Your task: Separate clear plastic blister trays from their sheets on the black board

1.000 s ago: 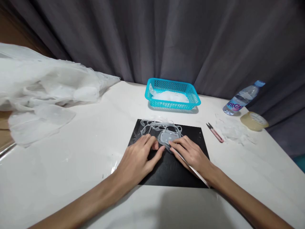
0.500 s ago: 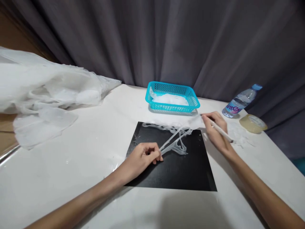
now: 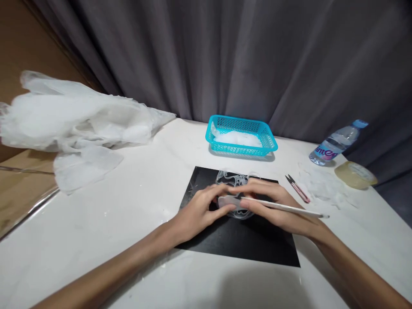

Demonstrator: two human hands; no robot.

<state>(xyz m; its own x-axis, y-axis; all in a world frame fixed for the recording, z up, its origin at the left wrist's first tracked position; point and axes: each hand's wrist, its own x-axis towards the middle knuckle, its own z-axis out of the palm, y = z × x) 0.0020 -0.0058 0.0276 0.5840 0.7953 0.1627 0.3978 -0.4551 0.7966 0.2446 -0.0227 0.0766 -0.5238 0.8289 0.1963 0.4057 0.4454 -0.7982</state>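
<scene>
Both my hands meet over the black mat (image 3: 238,238). My left hand (image 3: 206,206) has thumb and fingers closed around a small translucent white piece (image 3: 228,201). My right hand (image 3: 273,206) grips a thin white pen-like tool (image 3: 289,209), its dark tip near that piece and its long end pointing right. The right fingers also reach the piece's edge. Thin translucent strips (image 3: 233,177) lie in a loose tangle behind and partly under my hands. Fingers hide part of the piece.
A turquoise basket (image 3: 243,150) with white pieces stands behind the mat. Pink-handled thread snips (image 3: 298,189), white scraps (image 3: 326,184), a tape roll (image 3: 355,175) and a water bottle (image 3: 336,143) are at the right. White sheer material (image 3: 80,116) is heaped at the back left.
My right hand has come left and down with the tool and the white piece, meeting my left hand. The stretched strips have gone slack on the mat. The thread snips are now uncovered.
</scene>
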